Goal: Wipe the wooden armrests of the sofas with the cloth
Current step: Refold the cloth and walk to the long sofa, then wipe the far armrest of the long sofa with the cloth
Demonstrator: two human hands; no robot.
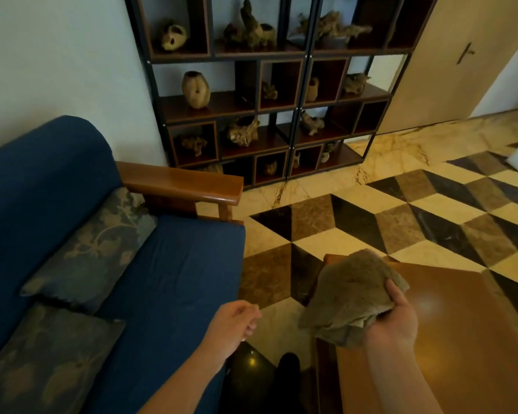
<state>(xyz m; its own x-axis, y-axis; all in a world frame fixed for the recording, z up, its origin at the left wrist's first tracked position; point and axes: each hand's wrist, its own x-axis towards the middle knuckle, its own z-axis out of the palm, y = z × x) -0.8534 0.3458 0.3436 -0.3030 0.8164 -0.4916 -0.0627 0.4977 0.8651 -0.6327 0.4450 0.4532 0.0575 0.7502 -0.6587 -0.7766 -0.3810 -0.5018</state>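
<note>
Armrest (186, 182) wood is seen at about ten o'clock from the frame's centre, at the far end of the blue sofa (168, 264), bare and glossy, with nothing touching it. From the head view, the cloth (352, 297) is bunched in the right hand (393, 319) at about five o'clock, held over the near corner of a brown table (449, 339), well apart from the armrest. The left hand (237, 324) is held loosely curled at six o'clock, gripping nothing, just beside the sofa seat's edge. Wiping of this armrest is judged not yet begun; whether any other armrest is already wiped cannot be told. A reach toward ten o'clock is judged to be what is left.
</note>
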